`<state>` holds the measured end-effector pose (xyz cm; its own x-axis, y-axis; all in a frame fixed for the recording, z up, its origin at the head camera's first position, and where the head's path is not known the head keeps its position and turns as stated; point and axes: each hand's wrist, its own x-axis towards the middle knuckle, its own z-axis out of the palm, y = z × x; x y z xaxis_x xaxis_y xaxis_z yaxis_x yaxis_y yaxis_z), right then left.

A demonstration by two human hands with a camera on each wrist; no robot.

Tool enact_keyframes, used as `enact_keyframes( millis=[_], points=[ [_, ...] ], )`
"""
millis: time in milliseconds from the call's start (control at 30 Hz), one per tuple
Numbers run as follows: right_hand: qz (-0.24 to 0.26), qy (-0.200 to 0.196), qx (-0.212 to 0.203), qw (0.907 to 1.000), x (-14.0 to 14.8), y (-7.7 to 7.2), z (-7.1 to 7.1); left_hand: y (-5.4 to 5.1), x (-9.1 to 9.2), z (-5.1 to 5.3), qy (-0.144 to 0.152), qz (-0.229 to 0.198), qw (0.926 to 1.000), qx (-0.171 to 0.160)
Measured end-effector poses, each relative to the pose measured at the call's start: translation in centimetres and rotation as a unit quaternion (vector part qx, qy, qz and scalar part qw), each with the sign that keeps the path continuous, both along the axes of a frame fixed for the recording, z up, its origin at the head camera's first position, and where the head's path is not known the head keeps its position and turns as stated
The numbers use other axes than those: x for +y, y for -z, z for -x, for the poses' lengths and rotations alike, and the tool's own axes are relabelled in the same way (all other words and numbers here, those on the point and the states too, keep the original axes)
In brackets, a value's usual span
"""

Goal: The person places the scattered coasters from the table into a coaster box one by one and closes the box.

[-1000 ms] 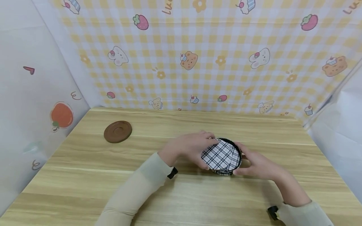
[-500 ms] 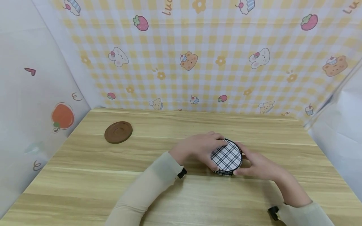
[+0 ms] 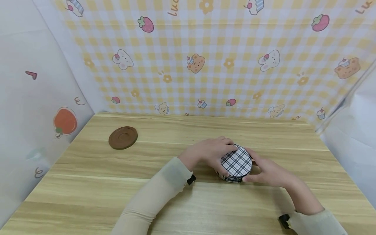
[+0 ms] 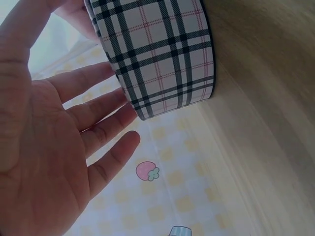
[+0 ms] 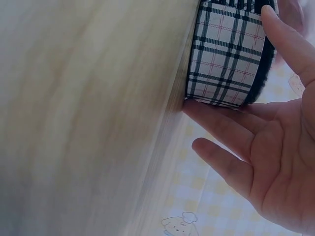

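A round plaid box (image 5: 224,56) stands on the wooden table, right of the middle in the head view. Its plaid lid (image 3: 236,161) lies over the top, and a dark band shows at the upper edge in the right wrist view. From the left, my left hand (image 3: 210,155) holds the lid, thumb at the near edge and fingers at the far edge. My right hand (image 3: 265,171) grips the side of the box from the right between thumb and fingers. In the left wrist view, plaid side wall (image 4: 162,54) shows beside the fingertips. Whether the lid is fully seated I cannot tell.
A flat brown disc (image 3: 123,137) with a ringed centre lies at the table's back left. The wooden table (image 3: 88,192) ends at a yellow-checked cloth (image 3: 217,42) behind. White sheets (image 3: 26,107) hang at both sides.
My left hand has moved right with the lid. Earlier the lid sat off to the left, with the box's dark rim exposed; now it covers the top. My right hand has stayed in place.
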<state>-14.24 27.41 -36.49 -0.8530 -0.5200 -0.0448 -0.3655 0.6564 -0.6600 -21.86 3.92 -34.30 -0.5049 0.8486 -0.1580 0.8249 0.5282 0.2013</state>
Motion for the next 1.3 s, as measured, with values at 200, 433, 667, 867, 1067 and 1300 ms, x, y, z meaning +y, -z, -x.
enact_keyframes(
  millis=[200,433,667,867,1067,1300],
  points=[
    [-0.012,0.006,0.003,0.9999,0.0,-0.1,0.0,0.0,-0.2,0.0,0.0,-0.009,0.9999,-0.013],
    [-0.011,0.004,0.004,0.9999,-0.1,0.0,0.1,0.3,-1.1,0.3,-0.01,-0.023,0.9993,-0.028],
    [-0.015,0.005,0.012,0.9998,-0.2,0.0,0.1,0.6,-4.7,1.5,-0.022,-0.032,0.9988,-0.03],
    [-0.02,0.01,0.004,0.9998,-0.1,-0.2,0.0,1.2,-9.6,2.1,-0.067,-0.038,0.9966,-0.03],
    [-0.028,0.021,-0.016,0.9993,-0.1,-0.3,0.1,1.6,-15.5,1.9,-0.13,-0.054,0.9899,-0.015],
    [-0.025,0.02,-0.01,0.9994,-0.1,-0.1,0.2,1.4,-22.7,1.0,-0.216,-0.069,0.9735,-0.031]
  ],
)
